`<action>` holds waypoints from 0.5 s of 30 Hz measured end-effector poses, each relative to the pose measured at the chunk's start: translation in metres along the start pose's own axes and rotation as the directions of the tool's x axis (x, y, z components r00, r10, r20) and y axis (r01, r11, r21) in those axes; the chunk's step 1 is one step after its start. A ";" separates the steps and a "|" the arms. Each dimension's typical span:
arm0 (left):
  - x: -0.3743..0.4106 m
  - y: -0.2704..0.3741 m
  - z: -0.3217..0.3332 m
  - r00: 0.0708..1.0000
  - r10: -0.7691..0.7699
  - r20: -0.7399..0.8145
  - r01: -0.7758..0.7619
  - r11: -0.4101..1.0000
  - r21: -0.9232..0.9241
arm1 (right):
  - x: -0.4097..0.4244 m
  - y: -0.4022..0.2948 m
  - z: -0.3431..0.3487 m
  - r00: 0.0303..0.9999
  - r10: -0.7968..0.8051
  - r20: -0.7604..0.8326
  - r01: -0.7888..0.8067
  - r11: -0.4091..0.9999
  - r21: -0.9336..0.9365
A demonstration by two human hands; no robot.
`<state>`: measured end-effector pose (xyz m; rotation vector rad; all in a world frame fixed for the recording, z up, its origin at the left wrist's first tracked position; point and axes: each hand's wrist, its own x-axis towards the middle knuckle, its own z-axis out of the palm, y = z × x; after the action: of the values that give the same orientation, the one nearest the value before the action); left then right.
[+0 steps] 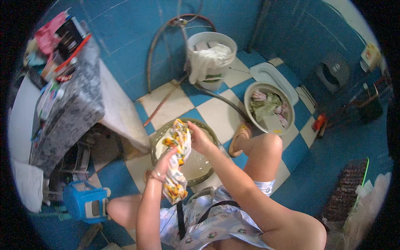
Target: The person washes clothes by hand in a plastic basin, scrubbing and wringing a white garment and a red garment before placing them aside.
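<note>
Both hands hold a twisted white cloth with a yellow-orange pattern (176, 156) above a round olive-green basin (156, 137). My left hand (165, 162) is closed around the middle of the cloth, and one end hangs down below that wrist. My right hand (197, 137) grips the cloth near its upper end, on the right side. Cloudy, sudsy water (197, 162) shows in the basin. The parts of the fingers behind the cloth are hidden.
A round tub (247, 103) with wet clothes stands at the right, against a pale lid or tray (268, 72). Behind are a white bucket (229, 37) with draped white cloth and a hose (151, 62). A stone counter (84, 93) and blue plastic stool (75, 203) are left.
</note>
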<state>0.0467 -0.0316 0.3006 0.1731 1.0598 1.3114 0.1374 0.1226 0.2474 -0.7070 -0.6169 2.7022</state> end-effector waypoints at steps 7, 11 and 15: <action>-0.003 -0.018 0.014 0.905 -0.008 0.426 0.174 0.920 -0.352 | -0.012 0.002 0.020 0.801 -0.263 0.538 -0.041 0.872 0.487; -0.005 -0.027 0.020 0.844 0.090 0.528 0.211 0.850 -0.482 | -0.038 -0.001 0.050 0.707 -0.415 0.572 0.062 0.843 0.535; -0.007 -0.028 0.023 0.829 0.076 0.554 0.256 0.829 -0.497 | -0.029 -0.002 0.046 0.704 -0.348 0.619 0.115 0.916 0.383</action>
<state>0.0836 -0.0363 0.2990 0.0492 0.1580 1.3123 0.1387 0.0980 0.2960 0.4633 -0.3520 2.6594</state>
